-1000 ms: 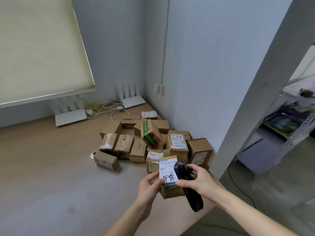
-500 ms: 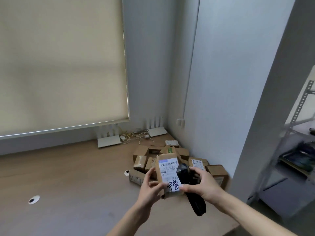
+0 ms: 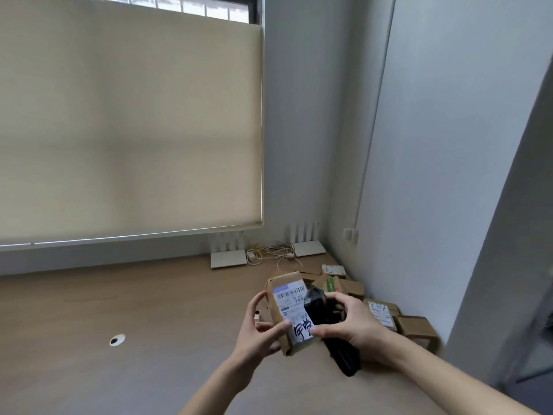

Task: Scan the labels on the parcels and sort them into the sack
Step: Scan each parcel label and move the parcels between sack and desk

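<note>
Head view: left hand [image 3: 257,333] holds the parcel [image 3: 291,310], right hand [image 3: 350,324] grips the scanner [image 3: 332,327]; aim squarely at the barcode.

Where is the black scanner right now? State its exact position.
In the head view, lower right of centre: the black scanner is gripped in the right hand, its head against the label of the parcel held by the left hand.

Labelled brown parcel [image 3: 291,313] upright; black scanner [image 3: 329,324] alongside
</note>
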Demonstrator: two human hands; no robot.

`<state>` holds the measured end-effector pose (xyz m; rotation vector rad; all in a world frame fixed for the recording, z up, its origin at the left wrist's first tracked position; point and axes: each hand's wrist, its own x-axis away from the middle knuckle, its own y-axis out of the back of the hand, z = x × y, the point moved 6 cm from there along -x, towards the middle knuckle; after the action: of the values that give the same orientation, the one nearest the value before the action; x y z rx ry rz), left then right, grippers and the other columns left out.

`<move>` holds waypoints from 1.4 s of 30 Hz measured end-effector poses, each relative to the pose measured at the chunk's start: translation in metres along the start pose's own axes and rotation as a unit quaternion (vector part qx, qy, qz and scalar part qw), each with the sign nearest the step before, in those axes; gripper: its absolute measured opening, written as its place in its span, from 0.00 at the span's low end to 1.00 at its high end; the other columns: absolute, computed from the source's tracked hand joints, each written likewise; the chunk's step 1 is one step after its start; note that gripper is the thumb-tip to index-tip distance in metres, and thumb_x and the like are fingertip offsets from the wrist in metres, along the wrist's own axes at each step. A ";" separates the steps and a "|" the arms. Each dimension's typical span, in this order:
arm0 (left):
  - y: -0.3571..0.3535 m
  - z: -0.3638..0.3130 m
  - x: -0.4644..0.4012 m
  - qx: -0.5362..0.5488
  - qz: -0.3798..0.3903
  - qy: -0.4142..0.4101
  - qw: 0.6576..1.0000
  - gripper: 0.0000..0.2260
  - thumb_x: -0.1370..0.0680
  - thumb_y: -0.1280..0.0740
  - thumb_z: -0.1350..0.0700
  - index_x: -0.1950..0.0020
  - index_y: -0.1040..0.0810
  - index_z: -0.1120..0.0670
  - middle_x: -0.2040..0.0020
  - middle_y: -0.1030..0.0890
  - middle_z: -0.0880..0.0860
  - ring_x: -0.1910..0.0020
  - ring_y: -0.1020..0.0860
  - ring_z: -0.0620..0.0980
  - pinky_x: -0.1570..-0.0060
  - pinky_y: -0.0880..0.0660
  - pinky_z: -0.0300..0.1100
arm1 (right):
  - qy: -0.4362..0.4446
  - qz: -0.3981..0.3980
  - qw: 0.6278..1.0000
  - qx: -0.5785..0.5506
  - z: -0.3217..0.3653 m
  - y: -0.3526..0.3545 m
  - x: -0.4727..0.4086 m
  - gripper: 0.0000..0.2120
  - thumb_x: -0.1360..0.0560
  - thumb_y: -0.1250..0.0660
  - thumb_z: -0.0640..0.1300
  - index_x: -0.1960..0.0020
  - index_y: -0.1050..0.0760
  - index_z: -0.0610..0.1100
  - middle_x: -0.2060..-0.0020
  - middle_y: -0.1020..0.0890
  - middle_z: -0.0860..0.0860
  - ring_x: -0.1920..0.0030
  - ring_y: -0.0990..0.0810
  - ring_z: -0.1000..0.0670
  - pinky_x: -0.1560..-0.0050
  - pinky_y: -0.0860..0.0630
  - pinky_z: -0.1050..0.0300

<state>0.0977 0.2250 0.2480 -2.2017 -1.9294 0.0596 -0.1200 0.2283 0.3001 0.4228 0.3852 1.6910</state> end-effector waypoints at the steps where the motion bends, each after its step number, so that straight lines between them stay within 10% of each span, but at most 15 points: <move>1: 0.001 -0.003 0.004 -0.001 0.007 -0.001 1.000 0.43 0.33 0.18 0.57 0.29 0.38 0.30 0.44 0.17 0.62 0.49 0.14 0.55 0.51 0.17 0.53 | 0.003 0.008 1.000 0.006 0.003 -0.002 0.000 0.37 0.41 0.12 0.50 0.35 0.23 0.52 0.45 0.14 0.54 0.42 0.16 0.56 0.39 0.19 0.57; 24: 0.096 -0.025 0.033 -0.064 -0.193 -0.068 0.977 0.35 0.30 0.21 0.62 0.31 0.30 0.39 0.51 0.17 0.61 0.51 0.16 0.55 0.64 0.19 0.40 | 0.026 0.034 0.923 0.383 0.059 -0.050 -0.018 0.32 0.47 0.21 0.65 0.43 0.20 0.63 0.52 0.16 0.59 0.46 0.18 0.52 0.49 0.21 0.55; 35: 0.120 -0.023 0.040 -0.111 -0.239 -0.070 0.962 0.38 0.41 0.18 0.45 0.36 0.30 0.28 0.52 0.14 0.54 0.48 0.16 0.53 0.45 0.19 0.56 | 0.022 0.038 0.908 0.416 0.071 -0.070 -0.018 0.32 0.42 0.18 0.62 0.41 0.19 0.57 0.54 0.19 0.57 0.48 0.20 0.50 0.54 0.31 0.57; 42: 0.129 -0.026 0.057 -0.120 -0.256 -0.076 0.956 0.35 0.34 0.18 0.51 0.39 0.31 0.24 0.50 0.15 0.54 0.46 0.17 0.53 0.44 0.19 0.57 | 0.029 0.049 0.907 0.417 0.076 -0.081 -0.018 0.29 0.42 0.18 0.62 0.43 0.18 0.57 0.55 0.19 0.56 0.53 0.22 0.51 0.56 0.31 0.58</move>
<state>0.2362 0.2618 0.2554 -1.7908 -2.6582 -0.0972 -0.0105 0.2240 0.3261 1.0260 1.1592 1.5696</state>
